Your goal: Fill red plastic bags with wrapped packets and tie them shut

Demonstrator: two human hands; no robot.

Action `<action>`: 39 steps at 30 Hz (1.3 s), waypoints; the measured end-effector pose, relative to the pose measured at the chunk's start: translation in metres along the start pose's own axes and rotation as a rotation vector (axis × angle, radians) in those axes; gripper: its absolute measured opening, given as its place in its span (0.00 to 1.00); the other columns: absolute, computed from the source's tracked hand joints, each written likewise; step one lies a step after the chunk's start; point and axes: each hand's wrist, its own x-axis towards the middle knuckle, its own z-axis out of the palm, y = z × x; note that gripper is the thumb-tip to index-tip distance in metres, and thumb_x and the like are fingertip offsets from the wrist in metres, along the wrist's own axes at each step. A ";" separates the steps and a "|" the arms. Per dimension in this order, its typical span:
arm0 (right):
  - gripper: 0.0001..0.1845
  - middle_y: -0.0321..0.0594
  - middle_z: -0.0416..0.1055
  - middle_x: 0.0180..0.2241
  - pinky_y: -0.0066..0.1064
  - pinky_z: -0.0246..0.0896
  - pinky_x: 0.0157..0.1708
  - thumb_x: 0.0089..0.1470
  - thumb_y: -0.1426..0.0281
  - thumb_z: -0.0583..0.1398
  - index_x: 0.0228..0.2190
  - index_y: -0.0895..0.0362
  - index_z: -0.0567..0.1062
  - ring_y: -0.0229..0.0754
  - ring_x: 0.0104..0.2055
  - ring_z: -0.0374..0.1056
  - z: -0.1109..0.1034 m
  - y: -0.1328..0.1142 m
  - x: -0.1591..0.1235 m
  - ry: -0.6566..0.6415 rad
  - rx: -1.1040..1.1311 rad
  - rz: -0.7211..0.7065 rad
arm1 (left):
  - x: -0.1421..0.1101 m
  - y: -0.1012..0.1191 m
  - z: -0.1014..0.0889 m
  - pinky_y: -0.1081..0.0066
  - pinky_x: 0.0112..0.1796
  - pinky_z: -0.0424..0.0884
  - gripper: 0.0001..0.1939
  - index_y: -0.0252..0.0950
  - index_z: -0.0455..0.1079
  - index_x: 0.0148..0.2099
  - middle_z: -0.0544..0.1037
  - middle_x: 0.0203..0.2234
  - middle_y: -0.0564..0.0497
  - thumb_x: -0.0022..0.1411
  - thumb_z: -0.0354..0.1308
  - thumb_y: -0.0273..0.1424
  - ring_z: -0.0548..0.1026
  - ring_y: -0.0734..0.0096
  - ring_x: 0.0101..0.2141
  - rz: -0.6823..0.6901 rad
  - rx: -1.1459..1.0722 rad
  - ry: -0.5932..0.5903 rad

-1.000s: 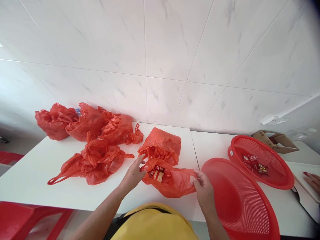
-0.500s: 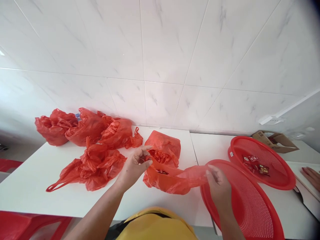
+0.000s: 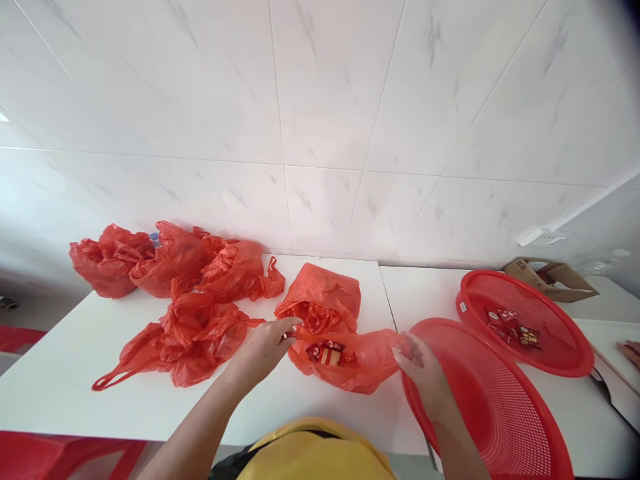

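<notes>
In front of me on the white table lies a thin red plastic bag (image 3: 350,373), its mouth spread wide. Inside it, small red and cream wrapped packets (image 3: 327,353) show. The bag's left edge is pinched in my left hand (image 3: 273,343). My right hand (image 3: 417,357) grips the opposite side, above the near basket's rim. Just behind stands another red plastic bag (image 3: 325,287), its opening facing me with crumpled red plastic inside.
Several stuffed red bags (image 3: 173,260) sit along the wall at left, with a knotted bag (image 3: 200,333) nearer. At right are a red mesh basket (image 3: 500,407), a second basket (image 3: 575,347) holding packets, and a cardboard box (image 3: 565,287). Another person's hand (image 3: 633,350) shows at the right edge.
The bag's mouth has been pulled wider, so the packets inside now show clearly. My right hand has moved slightly left. The other person's hand has shifted toward the right edge.
</notes>
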 end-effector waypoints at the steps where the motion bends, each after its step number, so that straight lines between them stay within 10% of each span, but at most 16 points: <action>1: 0.33 0.47 0.71 0.50 0.36 0.66 0.43 0.43 0.59 0.65 0.51 0.54 0.68 0.49 0.49 0.69 0.002 0.001 0.001 -0.059 0.031 0.011 | 0.000 0.001 -0.001 0.71 0.32 0.63 0.18 0.44 0.71 0.51 0.79 0.33 0.52 0.61 0.48 0.29 0.74 0.66 0.32 -0.001 0.007 -0.008; 7: 0.21 0.44 0.74 0.44 0.38 0.65 0.43 0.50 0.54 0.59 0.40 0.55 0.75 0.49 0.45 0.69 0.015 0.009 0.000 -0.025 -0.218 -0.015 | -0.002 0.008 -0.003 0.73 0.26 0.57 0.11 0.41 0.73 0.34 0.74 0.23 0.56 0.61 0.49 0.29 0.68 0.72 0.24 0.045 0.025 -0.048; 12: 0.22 0.43 0.61 0.60 0.41 0.55 0.57 0.49 0.56 0.62 0.45 0.51 0.73 0.51 0.61 0.56 0.024 -0.012 0.004 0.149 -0.119 -0.148 | -0.001 0.014 -0.002 0.74 0.27 0.59 0.09 0.39 0.70 0.32 0.74 0.24 0.56 0.61 0.49 0.29 0.68 0.73 0.26 0.086 -0.089 0.036; 17: 0.10 0.41 0.74 0.41 0.38 0.64 0.45 0.53 0.58 0.60 0.33 0.51 0.73 0.45 0.46 0.68 0.038 -0.036 0.010 -0.183 0.434 -0.072 | 0.004 0.019 -0.001 0.74 0.31 0.62 0.07 0.38 0.67 0.31 0.73 0.28 0.54 0.62 0.50 0.29 0.69 0.73 0.29 0.161 -0.199 0.148; 20: 0.14 0.29 0.61 0.19 0.29 0.62 0.31 0.57 0.58 0.57 0.25 0.53 0.68 0.34 0.24 0.61 0.058 -0.035 0.009 -0.269 0.543 -0.076 | 0.009 0.020 0.005 0.74 0.31 0.62 0.07 0.38 0.66 0.30 0.73 0.29 0.53 0.60 0.51 0.27 0.68 0.72 0.30 0.178 -0.238 0.140; 24: 0.21 0.25 0.49 0.14 0.26 0.48 0.19 0.61 0.52 0.47 0.36 0.52 0.71 0.31 0.16 0.44 0.085 -0.027 -0.004 -0.323 0.450 -0.034 | 0.012 0.023 0.018 0.74 0.29 0.61 0.04 0.38 0.67 0.30 0.72 0.27 0.54 0.56 0.54 0.24 0.67 0.73 0.28 0.111 -0.333 0.105; 27: 0.23 0.25 0.52 0.16 0.26 0.45 0.19 0.59 0.52 0.51 0.49 0.51 0.68 0.32 0.18 0.46 0.100 -0.025 -0.015 -0.475 0.232 -0.006 | 0.011 0.029 0.031 0.73 0.29 0.62 0.05 0.38 0.68 0.31 0.73 0.26 0.54 0.54 0.54 0.23 0.68 0.73 0.28 0.092 -0.460 0.074; 30: 0.19 0.28 0.57 0.20 0.27 0.46 0.23 0.55 0.54 0.57 0.42 0.53 0.73 0.33 0.22 0.50 0.111 -0.020 -0.017 -0.613 -0.004 -0.087 | 0.010 0.033 0.042 0.73 0.31 0.65 0.08 0.39 0.69 0.35 0.74 0.29 0.53 0.54 0.52 0.23 0.71 0.72 0.31 0.089 -0.608 -0.003; 34: 0.22 0.29 0.55 0.18 0.28 0.44 0.23 0.54 0.52 0.56 0.22 0.57 0.69 0.33 0.22 0.48 0.120 -0.009 -0.009 -0.509 -0.079 -0.081 | 0.011 0.029 0.051 0.71 0.35 0.68 0.10 0.39 0.69 0.39 0.74 0.35 0.52 0.55 0.54 0.24 0.71 0.70 0.35 0.103 -0.548 0.064; 39: 0.24 0.29 0.55 0.16 0.27 0.45 0.20 0.54 0.49 0.55 0.22 0.56 0.69 0.33 0.20 0.49 0.121 -0.004 -0.006 -0.399 0.028 0.015 | 0.009 0.017 0.068 0.69 0.38 0.68 0.15 0.41 0.72 0.42 0.74 0.37 0.52 0.49 0.61 0.24 0.71 0.68 0.37 0.240 -0.330 -0.058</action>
